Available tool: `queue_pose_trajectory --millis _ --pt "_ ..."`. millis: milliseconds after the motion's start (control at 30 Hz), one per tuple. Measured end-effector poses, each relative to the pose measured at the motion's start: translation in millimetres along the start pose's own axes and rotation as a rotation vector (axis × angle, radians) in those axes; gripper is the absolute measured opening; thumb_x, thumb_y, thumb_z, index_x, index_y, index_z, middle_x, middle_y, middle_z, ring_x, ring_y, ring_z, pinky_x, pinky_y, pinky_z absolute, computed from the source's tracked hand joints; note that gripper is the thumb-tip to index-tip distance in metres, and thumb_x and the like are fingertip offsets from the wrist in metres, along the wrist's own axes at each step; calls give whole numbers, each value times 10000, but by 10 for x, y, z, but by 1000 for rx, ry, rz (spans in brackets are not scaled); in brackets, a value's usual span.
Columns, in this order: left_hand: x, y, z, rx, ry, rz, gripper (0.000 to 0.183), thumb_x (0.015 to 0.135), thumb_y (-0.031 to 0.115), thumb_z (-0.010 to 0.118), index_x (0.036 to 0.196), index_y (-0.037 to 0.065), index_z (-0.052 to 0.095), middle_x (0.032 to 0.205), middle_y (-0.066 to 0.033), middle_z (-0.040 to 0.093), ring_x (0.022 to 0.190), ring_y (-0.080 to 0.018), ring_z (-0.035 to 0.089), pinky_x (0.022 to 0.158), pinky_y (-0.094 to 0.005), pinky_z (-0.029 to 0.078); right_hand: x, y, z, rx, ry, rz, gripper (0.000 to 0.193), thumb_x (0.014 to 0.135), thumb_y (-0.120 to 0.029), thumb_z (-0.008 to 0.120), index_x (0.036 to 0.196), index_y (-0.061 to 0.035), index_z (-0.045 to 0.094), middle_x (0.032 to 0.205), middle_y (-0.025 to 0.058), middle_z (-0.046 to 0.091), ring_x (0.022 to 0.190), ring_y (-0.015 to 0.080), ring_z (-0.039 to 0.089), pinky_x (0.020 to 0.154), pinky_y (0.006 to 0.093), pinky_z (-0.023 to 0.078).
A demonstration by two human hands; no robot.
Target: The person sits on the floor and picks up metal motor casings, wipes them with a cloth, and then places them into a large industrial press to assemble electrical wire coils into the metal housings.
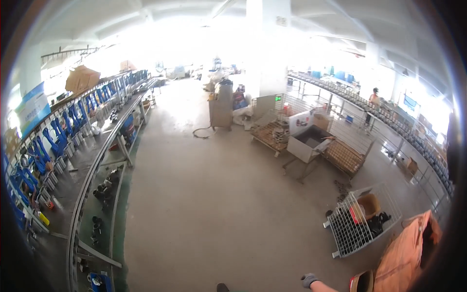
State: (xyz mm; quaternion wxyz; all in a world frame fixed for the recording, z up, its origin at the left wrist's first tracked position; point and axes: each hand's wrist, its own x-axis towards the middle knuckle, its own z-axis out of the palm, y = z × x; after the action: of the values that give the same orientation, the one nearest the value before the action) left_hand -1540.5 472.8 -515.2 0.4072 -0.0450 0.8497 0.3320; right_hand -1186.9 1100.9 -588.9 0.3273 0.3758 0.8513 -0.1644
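Note:
My right hand [309, 280], in a grey glove with darker fingertips, hangs low at the bottom edge, right of the middle. It looks compact, but its fingers are too small to make out, and nothing sticks out of it. Closest to it are a brown open-topped container [363, 281] and a large orange sack [406, 255]. Beyond those stands a wire mesh cage [348, 228] with a tan bin [369, 205] and dark items inside. My left hand is out of the picture. The tip of a dark shoe [222, 287] shows at the lower edge.
Along the left runs a long metal-railed workbench [104, 146] with blue straps and dark parts beneath. A grey metal bin on legs [309, 143] and mesh carts [345, 158] stand ahead right. Farther off are a metal cabinet [221, 109], a white pillar [266, 53] and a distant person [373, 100].

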Motion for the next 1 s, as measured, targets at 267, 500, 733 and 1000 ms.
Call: queue_pose_trajectory --millis 267,500,733,1000 --pt "2523 2663 -1362 -95 82 431 394 979 326 636 1267 57 647 1240 -126 682 1133 -256 642 995 -401 515 1811 -1169 -233 942 -26 431 383 1054 -270 450 1320 -67 637 1193 66 657 887 221 606 803 416 499" --pt "4324 4081 -2285 271 195 310 525 960 476 622 1349 124 623 1351 -127 651 1251 -325 604 1057 -468 475 3031 -2721 -3530 960 -17 320 386 995 -144 567 1361 -30 610 1389 136 613 1186 279 630 963 444 515" --pt "4903 4443 -2575 268 103 118 497 930 459 648 1294 121 653 1242 -153 700 1178 -362 640 987 -463 514 5579 -5037 -6172 1323 286 -748 306 760 100 624 1050 27 690 1100 193 727 1060 336 701 870 425 584" --pt "6500 6198 -3504 -36 520 363 366 965 305 618 1256 88 662 1225 -178 691 1115 -390 651 938 -470 536 5144 -8320 -9267 1686 -465 -884 255 762 5 698 1015 24 720 1137 197 726 1199 320 644 951 427 535"
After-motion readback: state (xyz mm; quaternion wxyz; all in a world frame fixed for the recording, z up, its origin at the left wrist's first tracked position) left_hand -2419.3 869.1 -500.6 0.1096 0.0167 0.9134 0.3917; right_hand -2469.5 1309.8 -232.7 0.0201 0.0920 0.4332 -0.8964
